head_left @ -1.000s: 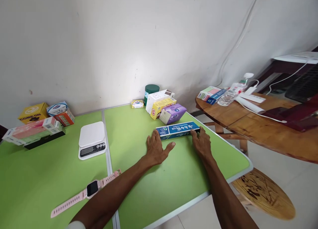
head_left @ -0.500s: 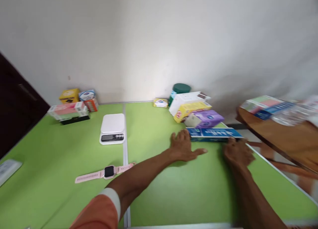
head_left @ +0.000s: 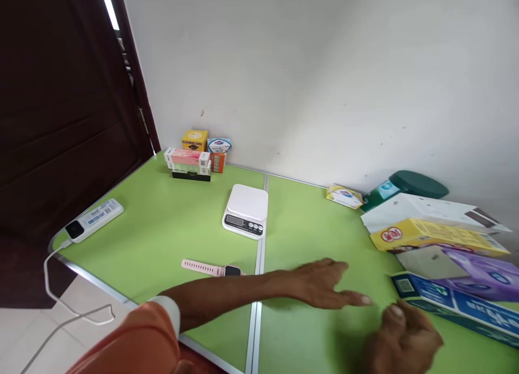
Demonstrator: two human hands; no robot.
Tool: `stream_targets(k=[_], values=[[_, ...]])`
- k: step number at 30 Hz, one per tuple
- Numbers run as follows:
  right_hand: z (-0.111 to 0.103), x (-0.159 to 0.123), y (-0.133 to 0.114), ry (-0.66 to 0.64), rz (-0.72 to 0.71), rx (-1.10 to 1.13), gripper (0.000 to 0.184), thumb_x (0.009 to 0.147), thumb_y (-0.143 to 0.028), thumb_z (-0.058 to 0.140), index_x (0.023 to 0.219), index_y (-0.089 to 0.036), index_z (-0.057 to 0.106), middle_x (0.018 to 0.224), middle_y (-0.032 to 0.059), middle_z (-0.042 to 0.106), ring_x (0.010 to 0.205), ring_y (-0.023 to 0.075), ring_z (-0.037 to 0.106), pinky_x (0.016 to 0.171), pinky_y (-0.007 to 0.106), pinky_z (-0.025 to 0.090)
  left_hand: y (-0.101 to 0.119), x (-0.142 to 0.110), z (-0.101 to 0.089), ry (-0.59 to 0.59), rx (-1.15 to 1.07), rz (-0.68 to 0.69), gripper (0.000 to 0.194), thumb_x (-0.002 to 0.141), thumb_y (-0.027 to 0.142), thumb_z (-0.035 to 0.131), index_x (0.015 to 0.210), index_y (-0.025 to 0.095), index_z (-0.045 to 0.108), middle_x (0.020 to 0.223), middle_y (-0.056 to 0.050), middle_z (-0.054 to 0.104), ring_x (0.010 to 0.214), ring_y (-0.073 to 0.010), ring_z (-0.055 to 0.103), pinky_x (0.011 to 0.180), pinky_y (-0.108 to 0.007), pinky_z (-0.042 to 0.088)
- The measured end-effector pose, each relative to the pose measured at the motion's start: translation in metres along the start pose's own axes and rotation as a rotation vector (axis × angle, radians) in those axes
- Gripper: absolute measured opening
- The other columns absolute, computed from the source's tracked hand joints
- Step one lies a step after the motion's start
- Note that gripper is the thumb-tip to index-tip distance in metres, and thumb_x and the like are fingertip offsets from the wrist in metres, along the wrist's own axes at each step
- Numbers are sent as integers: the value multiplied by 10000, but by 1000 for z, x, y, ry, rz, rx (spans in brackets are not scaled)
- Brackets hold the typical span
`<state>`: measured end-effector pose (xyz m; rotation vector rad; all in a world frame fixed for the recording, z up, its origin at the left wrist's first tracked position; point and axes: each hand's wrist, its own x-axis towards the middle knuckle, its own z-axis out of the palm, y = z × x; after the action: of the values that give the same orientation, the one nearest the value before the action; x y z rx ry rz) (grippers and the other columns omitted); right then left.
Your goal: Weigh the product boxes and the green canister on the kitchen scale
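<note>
My left hand (head_left: 320, 282) hovers over the green table (head_left: 308, 228), its fingers stretched out and thumb apart, holding nothing. At lower right is my right hand (head_left: 405, 336), slightly blurred, with fingers curled in and no object seen in it. Just beyond it lies a long blue box (head_left: 458, 304), like a toothpaste carton. Behind that box are a purple-and-grey pack (head_left: 478, 274), a yellow box (head_left: 438, 236), a white box (head_left: 425, 209) and a green-lidded container (head_left: 417, 185). Under my left forearm the pink-strapped smartwatch (head_left: 206, 268) is partly covered.
A white kitchen scale (head_left: 247, 204) stands beside the table's metal seam. Small boxes (head_left: 194, 160) are grouped at the back left. A white power strip (head_left: 95, 220) with a cable lies at the left edge. A small yellow box (head_left: 344, 195) rests near the wall.
The view has swung left, showing more of the door and power strip. Both hands have come away from the blue box, which stays lined up before the purple pack.
</note>
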<state>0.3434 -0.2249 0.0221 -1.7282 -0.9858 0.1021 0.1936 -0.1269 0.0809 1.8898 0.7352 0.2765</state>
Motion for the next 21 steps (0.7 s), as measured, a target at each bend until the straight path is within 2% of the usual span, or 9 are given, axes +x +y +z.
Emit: stream_targets(k=[2,4,7,9,11,13,16,19,21], values=[[34,-6,-47,0,9,71,731,1015,-755,431,1616,-347,516,1571,207,582,1444,441,587,1185,768,446,-7,-32,-41,219,-39,32,988,985,791,521,1727,153,388,1802,-189,401,1665,-378,406,1358,-545,365],[72,-8,-95,-64,-96,173,718,1025,-752,473,1532,-256,588,1532,209,620,1417,421,614,1192,718,475,-20,-63,-88,569,-34,68,872,1019,731,532,1670,155,469,1722,-197,518,1585,-352,522,1335,-524,408],[136,-13,-153,-319,-203,366,692,1052,-724,497,1540,-239,569,1585,194,607,1433,388,618,1217,663,480,-51,-104,-167,1144,54,84,716,1062,624,544,1601,154,511,1663,-208,574,1570,-341,537,1352,-524,372],[184,-16,-180,-513,-243,447,726,1043,-733,528,1590,-256,538,1673,181,551,1506,382,567,1262,649,445,-76,-128,-218,1388,90,13,711,1069,542,578,1639,138,446,1733,-216,485,1646,-331,439,1392,-500,291],[233,-15,-198,-670,-253,477,804,1023,-754,554,1643,-245,497,1737,186,487,1588,394,483,1303,659,393,-100,-149,-264,1563,65,-119,756,1064,460,598,1670,66,376,1779,-262,386,1697,-318,343,1415,-455,212],[282,-9,-212,-744,-247,495,863,1000,-784,555,1661,-234,485,1754,188,466,1642,406,406,1321,673,359,-122,-164,-300,1628,17,-236,829,1054,433,623,1684,-12,319,1790,-315,325,1728,-325,265,1424,-436,150],[347,7,-229,-765,-257,511,937,952,-840,551,1652,-219,498,1746,183,479,1666,414,358,1356,669,292,-146,-173,-334,1593,-50,-317,863,1054,452,627,1685,-44,310,1800,-329,295,1743,-336,223,1424,-418,125],[393,17,-243,-770,-284,504,961,954,-858,524,1622,-167,519,1698,220,527,1645,429,384,1360,673,264,-159,-170,-347,1510,-80,-361,820,1073,479,586,1676,-25,352,1790,-316,338,1727,-347,277,1419,-427,162],[411,14,-249,-768,-287,502,950,971,-853,516,1611,-152,520,1661,239,560,1620,432,417,1351,676,271,-164,-166,-348,1490,-71,-385,793,1088,490,551,1673,-12,365,1782,-303,368,1715,-350,308,1418,-444,180]])
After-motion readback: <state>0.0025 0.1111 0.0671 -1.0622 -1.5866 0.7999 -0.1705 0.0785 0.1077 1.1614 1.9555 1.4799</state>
